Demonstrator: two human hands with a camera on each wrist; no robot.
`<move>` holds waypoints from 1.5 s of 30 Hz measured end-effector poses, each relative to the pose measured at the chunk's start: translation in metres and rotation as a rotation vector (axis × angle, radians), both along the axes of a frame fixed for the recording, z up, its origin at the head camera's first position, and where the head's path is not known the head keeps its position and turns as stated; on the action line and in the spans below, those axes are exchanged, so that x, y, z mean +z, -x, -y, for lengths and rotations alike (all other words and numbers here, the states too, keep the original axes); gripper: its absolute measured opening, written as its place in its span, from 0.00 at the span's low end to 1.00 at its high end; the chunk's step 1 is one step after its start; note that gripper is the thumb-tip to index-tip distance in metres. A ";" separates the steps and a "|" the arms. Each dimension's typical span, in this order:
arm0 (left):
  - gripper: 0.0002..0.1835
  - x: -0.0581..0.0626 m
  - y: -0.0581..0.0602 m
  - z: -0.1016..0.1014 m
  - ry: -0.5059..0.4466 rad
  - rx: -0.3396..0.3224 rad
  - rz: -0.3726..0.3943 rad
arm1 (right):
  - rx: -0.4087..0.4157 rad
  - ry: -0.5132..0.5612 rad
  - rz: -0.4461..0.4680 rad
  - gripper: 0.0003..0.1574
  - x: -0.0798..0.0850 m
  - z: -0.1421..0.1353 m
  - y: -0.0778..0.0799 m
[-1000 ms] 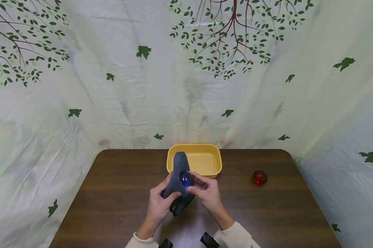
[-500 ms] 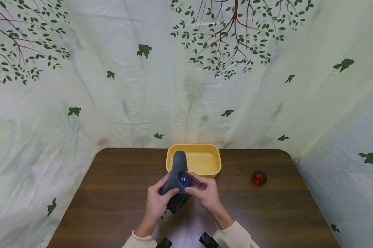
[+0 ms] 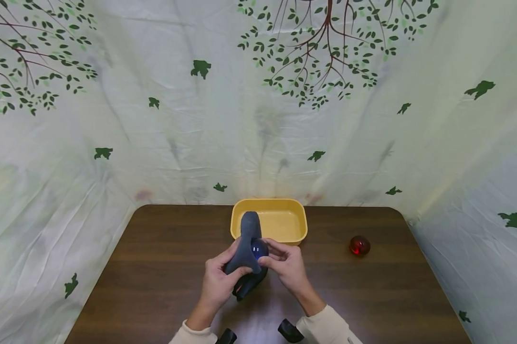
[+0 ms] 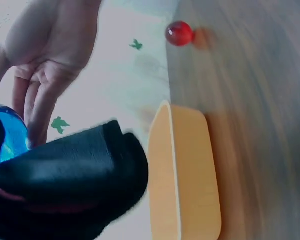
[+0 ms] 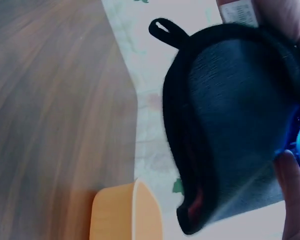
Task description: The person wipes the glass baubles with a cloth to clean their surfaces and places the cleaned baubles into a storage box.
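My left hand (image 3: pixel 217 282) grips a dark grey-blue cloth (image 3: pixel 245 253) with its thumb on the near face. Black edging and a hanging loop (image 5: pixel 169 34) show on this cloth in the right wrist view, along with a white label (image 5: pixel 239 12). A clear blue glass ball (image 3: pixel 259 249) sits against the fold, partly covered by the fabric. From the other side, the thumb and fingers of my right hand (image 3: pixel 290 270) hold the ball. Both hands are raised over the table, in front of a yellow tub.
The yellow tub (image 3: pixel 286 223) stands at the table's back edge, its near left corner hidden behind the cloth. A red glass ball (image 3: pixel 360 245) lies on the brown wooden table (image 3: pixel 168 253) to the right. Behind hangs a white curtain (image 3: pixel 224 129) printed with leaves.
The cloth, the blue ball and my hands sway slightly left, then back right. The cloth's lower end shifts a little. Both grips stay the same; the tub and red ball stay put.
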State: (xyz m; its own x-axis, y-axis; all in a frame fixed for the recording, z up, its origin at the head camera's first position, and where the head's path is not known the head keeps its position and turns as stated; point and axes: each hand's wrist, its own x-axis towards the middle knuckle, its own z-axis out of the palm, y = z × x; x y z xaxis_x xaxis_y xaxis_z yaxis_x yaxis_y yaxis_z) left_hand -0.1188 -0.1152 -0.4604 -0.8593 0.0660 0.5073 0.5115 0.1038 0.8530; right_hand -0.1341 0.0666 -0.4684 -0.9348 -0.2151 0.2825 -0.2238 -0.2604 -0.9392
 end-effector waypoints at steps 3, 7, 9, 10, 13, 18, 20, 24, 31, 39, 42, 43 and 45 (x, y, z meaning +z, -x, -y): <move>0.34 0.000 0.002 0.000 0.081 0.026 -0.120 | 0.033 -0.010 0.041 0.29 0.001 0.000 0.001; 0.34 0.002 0.002 -0.002 0.109 0.051 -0.125 | 0.032 0.014 0.021 0.30 -0.002 0.000 0.002; 0.32 0.003 0.002 -0.003 0.073 0.056 -0.042 | 0.021 0.047 -0.013 0.32 -0.003 -0.001 0.002; 0.31 0.004 0.001 -0.004 0.045 0.057 0.015 | 0.016 0.057 -0.037 0.33 -0.004 -0.001 0.002; 0.27 0.007 -0.002 -0.008 -0.064 0.052 0.196 | 0.030 0.087 -0.138 0.35 -0.005 -0.001 0.003; 0.24 0.009 -0.005 -0.010 -0.169 0.020 0.314 | 0.062 0.095 -0.276 0.34 -0.005 -0.002 0.004; 0.26 0.007 -0.004 -0.010 -0.148 0.012 0.254 | 0.039 0.078 -0.242 0.34 -0.004 -0.003 0.004; 0.31 0.002 0.000 -0.008 -0.024 0.015 0.014 | -0.019 0.027 -0.056 0.33 -0.002 -0.003 0.001; 0.35 -0.002 0.001 -0.009 0.089 0.091 -0.143 | -0.037 -0.056 0.097 0.27 0.006 -0.001 -0.002; 0.27 0.009 -0.005 -0.007 -0.269 0.021 0.314 | 0.104 -0.151 -0.113 0.33 0.008 -0.014 0.005; 0.20 0.012 -0.006 -0.005 -0.343 -0.034 0.375 | 0.085 -0.188 -0.253 0.34 0.007 -0.016 0.009; 0.18 0.012 -0.006 -0.005 -0.350 -0.060 0.383 | 0.074 -0.192 -0.296 0.35 0.008 -0.017 0.010; 0.14 0.011 -0.007 -0.004 -0.357 -0.117 0.394 | 0.068 -0.184 -0.359 0.37 0.009 -0.017 0.011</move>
